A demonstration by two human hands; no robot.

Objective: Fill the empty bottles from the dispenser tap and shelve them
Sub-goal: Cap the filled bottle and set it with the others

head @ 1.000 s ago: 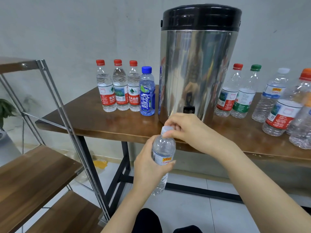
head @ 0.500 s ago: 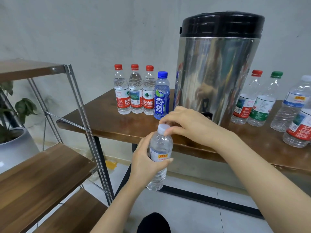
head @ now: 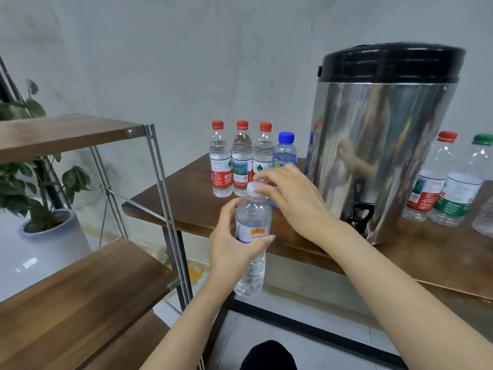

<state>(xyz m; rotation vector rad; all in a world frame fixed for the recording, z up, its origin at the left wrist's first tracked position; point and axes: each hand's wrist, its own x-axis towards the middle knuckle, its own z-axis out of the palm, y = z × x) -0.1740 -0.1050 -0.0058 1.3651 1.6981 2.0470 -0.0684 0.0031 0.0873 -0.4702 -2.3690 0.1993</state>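
Head view: the left hand (head: 232,244) grips a clear bottle (head: 252,228) round its labelled middle, with the thumb across the front and the fingers curled behind. The bottle is upright and in the air, just in front of the table (head: 400,252), near its front left corner. The right hand (head: 293,198) reaches over from the right, and its fingertips pinch the white cap (head: 253,188) on the bottle's neck.

The steel dispenser (head: 378,145) stands at the table's front edge, and its black tap (head: 361,212) points toward that edge. Three red-capped bottles (head: 242,158) and a blue-capped bottle (head: 285,150) stand in a row by the table's left edge. A red-capped bottle (head: 429,188) and a green-capped bottle (head: 464,188) stand side by side to the dispenser's right.

The wooden shelf unit (head: 80,284) stands left of the table, with a potted plant (head: 48,225) behind it.
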